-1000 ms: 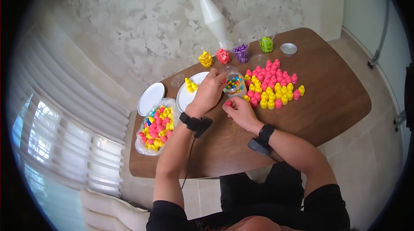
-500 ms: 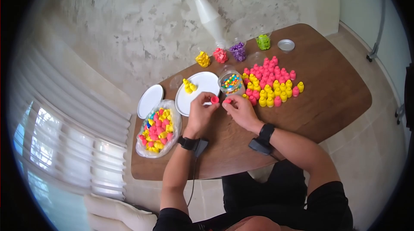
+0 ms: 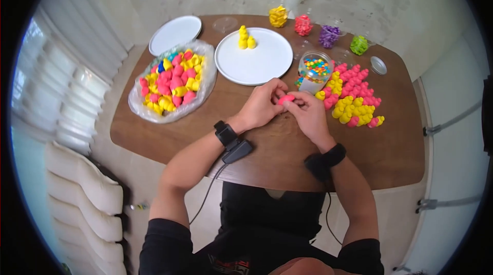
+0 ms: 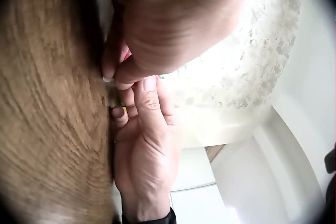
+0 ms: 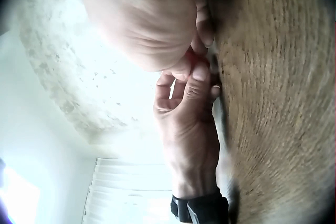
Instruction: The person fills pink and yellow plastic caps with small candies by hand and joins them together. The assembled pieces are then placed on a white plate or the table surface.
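Both hands meet above the table just in front of the candy jar. A small pink plastic capsule [image 3: 286, 99] sits between the fingertips of my left hand [image 3: 261, 104] and right hand [image 3: 311, 116], which pinch it from either side. In the wrist views the fingers hide most of it, with only a sliver of pink showing. Behind the hands stands a clear jar [image 3: 314, 69] of small colourful candies. Closed pink and yellow capsules [image 3: 354, 109] stand grouped to the right. On the left, a clear plastic bag [image 3: 134, 108] holds loose pink and yellow capsule parts.
A white plate [image 3: 246, 69] carries a few yellow capsules [image 3: 243, 39]. Another white plate [image 3: 174, 33] lies at the back left. Cups of yellow [image 3: 278, 16], red [image 3: 303, 25], purple [image 3: 328, 36] and green pieces [image 3: 359, 45] line the back edge near a silver lid [image 3: 378, 65].
My left hand has come back from the jar with an open pink capsule part and moved right to meet the pink part in my right hand. The head view has shifted.
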Demonstrator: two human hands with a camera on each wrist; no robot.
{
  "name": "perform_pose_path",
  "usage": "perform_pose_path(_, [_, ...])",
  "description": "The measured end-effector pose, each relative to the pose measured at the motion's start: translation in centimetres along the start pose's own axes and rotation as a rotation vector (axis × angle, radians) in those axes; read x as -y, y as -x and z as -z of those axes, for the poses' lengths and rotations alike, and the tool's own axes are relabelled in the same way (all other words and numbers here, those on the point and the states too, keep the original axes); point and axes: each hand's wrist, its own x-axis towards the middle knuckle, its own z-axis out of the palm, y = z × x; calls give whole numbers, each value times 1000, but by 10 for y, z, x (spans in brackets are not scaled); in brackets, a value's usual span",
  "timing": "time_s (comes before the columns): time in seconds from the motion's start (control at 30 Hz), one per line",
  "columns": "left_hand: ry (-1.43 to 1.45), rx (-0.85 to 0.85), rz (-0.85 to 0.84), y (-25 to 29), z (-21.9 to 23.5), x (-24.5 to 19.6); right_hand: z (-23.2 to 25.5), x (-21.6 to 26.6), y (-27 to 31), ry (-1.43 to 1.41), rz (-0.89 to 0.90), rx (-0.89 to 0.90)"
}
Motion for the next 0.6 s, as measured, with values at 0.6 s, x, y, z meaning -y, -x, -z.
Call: perform_pose_path(0.6, [-239, 9, -46, 2, 3, 0, -20, 29, 23, 3, 98, -92])
